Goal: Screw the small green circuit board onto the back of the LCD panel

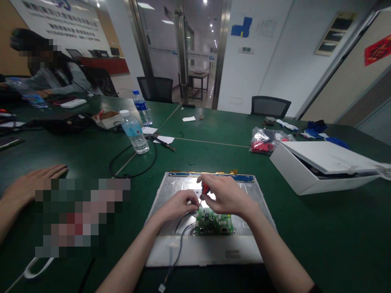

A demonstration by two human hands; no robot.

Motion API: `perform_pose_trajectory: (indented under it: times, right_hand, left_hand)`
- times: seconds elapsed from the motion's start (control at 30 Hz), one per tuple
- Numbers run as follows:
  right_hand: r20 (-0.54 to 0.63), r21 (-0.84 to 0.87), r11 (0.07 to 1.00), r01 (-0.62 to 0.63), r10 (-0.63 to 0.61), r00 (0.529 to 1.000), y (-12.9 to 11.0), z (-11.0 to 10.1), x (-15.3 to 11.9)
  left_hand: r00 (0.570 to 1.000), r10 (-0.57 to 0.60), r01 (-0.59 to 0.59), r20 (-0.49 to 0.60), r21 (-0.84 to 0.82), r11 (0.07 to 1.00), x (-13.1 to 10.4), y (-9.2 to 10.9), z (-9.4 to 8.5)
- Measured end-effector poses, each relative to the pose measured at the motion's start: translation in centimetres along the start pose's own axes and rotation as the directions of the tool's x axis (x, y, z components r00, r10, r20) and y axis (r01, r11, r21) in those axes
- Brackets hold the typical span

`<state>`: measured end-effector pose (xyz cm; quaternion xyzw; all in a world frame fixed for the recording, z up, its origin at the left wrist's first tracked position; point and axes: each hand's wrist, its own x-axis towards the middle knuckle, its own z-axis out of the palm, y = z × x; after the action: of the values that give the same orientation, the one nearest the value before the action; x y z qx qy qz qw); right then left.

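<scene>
A flat metal-backed panel (210, 252) is laid on the green table (210, 156), directly in front of the operator. A green circuit board (216, 224) is positioned on the panel, near the middle of its lower half, and a narrow blue strip board (183, 174) is located along the far edge. A red-handled screwdriver (205, 188) is grasped in the fingers of the right hand (225, 194); its thin shaft is directed downward, toward the far left corner of the circuit board. The left hand (179, 203) is placed just beside the shaft, with thumb and fingertips drawn together near that corner; whether anything is pinched between them cannot be determined. Contact between the screwdriver tip and a fastener likewise cannot be confirmed. A grey cable (181, 244) is routed from the left side of the circuit board, across the panel and past its near edge, where it is terminated in a white connector (162, 288). To the right, a white box (293, 171) is set with its lid tilted. Beyond the panel to the left, a water bottle (136, 132) is stood near a looped black cable (156, 156).
</scene>
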<state>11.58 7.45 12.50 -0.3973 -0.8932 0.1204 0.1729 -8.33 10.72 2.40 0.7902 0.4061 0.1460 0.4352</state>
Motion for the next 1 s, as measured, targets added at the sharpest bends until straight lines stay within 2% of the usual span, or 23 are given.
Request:
perform_pose_trajectory:
  times: [0.27, 0.47, 0.77, 1.0]
  right_hand:
    - [-0.014, -0.044, 0.996, -0.073, 0.072, 0.997, 0.17, 0.45, 0.46]
    - [-0.024, -0.022, 1.0, 0.019, -0.019, 1.0, 0.02, 0.05, 0.1]
    - [-0.011, -0.064, 0.996, -0.059, 0.058, 0.998, 0.32, 0.53, 0.66]
    - [-0.04, -0.011, 1.0, 0.026, -0.027, 0.999, 0.29, 0.01, 0.19]
  left_hand:
    - [1.0, -0.031, 0.031, 0.005, -0.014, 0.999, -0.09, -0.01, -0.05]
    - [1.0, -0.002, 0.002, -0.003, 0.007, 1.0, -0.01, 0.22, -0.05]
    - [1.0, -0.023, 0.023, 0.01, -0.036, 0.999, -0.02, -0.51, 0.11]
    - [1.0, 0.0, 0.0, -0.01, 0.023, 1.0, 0.04, -0.17, 0.04]
